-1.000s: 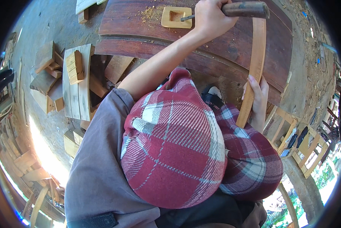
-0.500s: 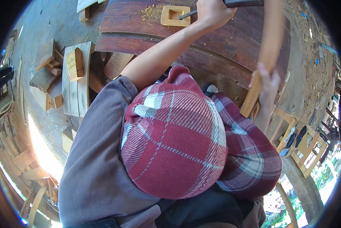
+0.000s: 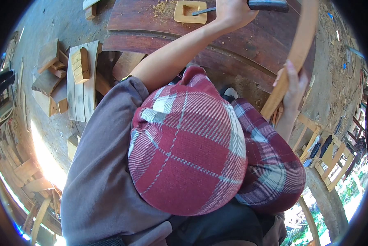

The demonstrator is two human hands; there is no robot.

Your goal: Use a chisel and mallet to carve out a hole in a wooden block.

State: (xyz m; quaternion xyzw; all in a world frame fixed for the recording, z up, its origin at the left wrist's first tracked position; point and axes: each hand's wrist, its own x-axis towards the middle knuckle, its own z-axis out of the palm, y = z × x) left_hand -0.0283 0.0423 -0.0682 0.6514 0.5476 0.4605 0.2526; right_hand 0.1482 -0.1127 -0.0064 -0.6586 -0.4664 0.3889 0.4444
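A small pale wooden block [image 3: 178,14] with a squared hollow lies on the dark reddish-brown wooden work surface [image 3: 147,22]. My left hand [image 3: 236,14] is closed round a chisel [image 3: 204,11], whose blade slants into the hollow. The chisel's dark handle [image 3: 268,5] sticks out to the right of that hand. Further right, my right hand [image 3: 292,84] grips a long flat wooden bar [image 3: 301,47]. The bar stands tilted, apart from the handle's end, and its far tip is cut off by the frame's upper edge.
Wood shavings [image 3: 163,10] are scattered beside the block. Left of the work surface, offcuts [image 3: 48,84] are piled near a pale slatted board [image 3: 75,102] with a notched wood piece [image 3: 80,65] on it. Plaid fabric [image 3: 188,147] fills the middle. A wooden frame [image 3: 333,164] stands at right.
My right hand and the wooden bar have swung rightward, away from the chisel's handle, whose end now shows. My left hand keeps the chisel in the hollow, nearly unmoved.
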